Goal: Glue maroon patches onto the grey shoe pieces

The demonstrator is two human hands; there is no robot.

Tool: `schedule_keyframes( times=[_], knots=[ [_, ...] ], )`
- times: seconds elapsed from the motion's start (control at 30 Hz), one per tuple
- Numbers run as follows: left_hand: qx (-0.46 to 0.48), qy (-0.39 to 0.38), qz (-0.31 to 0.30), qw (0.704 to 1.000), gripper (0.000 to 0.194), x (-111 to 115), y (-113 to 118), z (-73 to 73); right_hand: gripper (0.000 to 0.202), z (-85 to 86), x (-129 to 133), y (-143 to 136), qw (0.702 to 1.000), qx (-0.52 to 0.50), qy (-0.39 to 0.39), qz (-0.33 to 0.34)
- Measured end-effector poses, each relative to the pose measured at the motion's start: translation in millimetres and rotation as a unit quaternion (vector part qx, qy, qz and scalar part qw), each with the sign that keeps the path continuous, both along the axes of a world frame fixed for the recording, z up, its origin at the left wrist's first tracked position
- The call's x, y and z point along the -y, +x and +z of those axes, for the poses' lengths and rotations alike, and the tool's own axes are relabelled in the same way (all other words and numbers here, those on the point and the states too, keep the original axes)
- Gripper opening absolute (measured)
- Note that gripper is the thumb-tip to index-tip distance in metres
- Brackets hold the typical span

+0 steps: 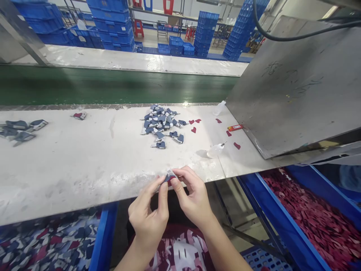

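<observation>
Between both hands, just above the table's front edge, is a small grey, blue and dark red plastic piece (169,176). My left hand (150,210) pinches its left side between thumb and fingers. My right hand (193,192) pinches its right side, with the thumb at the dark red part. The fingers cover much of the piece. Beyond them lies a pile of similar blue and grey pieces (160,120). To its right are several loose dark red pieces (193,130). A clear squeeze bottle with a thin needle tip (215,150) lies on the table.
A second clear bottle (219,108) lies farther back. More pieces (19,130) lie at left, near a single one with red (79,115). A metal box (299,82) stands at right. Blue bins of blue-grey pieces (103,237) and red pieces (278,210) flank me. A green conveyor (118,87) runs behind.
</observation>
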State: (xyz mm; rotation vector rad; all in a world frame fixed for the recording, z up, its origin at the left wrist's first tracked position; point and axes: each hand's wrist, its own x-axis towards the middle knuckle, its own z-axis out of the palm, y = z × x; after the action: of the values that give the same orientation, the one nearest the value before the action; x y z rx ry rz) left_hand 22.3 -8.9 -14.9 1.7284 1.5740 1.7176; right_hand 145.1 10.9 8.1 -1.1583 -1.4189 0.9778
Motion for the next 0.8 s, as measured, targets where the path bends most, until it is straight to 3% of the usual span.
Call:
schedule_keyframes(
  times=[0.1, 0.27, 0.4, 0.63, 0.8],
  knots=[
    [-0.040, 0.038, 0.009, 0.998, 0.031, -4.2, 0.1, 0.4, 0.019, -2.6, 0.3, -1.9, 1.000, -0.019, -0.015, 0.011],
    [-0.127, 0.097, 0.028, 0.987, 0.025, -11.0, 2.7, 1.6, 0.015, -9.3, 0.7, -12.5, 0.999, 0.003, -0.036, -0.035],
    [-0.140, 0.126, 0.038, 0.981, 0.029, -16.5, -0.5, -5.2, 0.016, -13.4, -2.9, -21.8, 0.997, 0.022, -0.054, -0.052],
    [-0.161, 0.071, -0.074, 0.982, 0.038, -25.2, -25.4, -15.1, 0.024, -7.8, -17.2, -14.3, 0.987, -0.080, -0.142, -0.005],
    [-0.127, 0.019, -0.062, 0.990, 0.029, -24.2, -30.3, -13.6, 0.032, 0.8, -21.1, -7.2, 0.984, -0.106, -0.136, 0.048]
  ],
)
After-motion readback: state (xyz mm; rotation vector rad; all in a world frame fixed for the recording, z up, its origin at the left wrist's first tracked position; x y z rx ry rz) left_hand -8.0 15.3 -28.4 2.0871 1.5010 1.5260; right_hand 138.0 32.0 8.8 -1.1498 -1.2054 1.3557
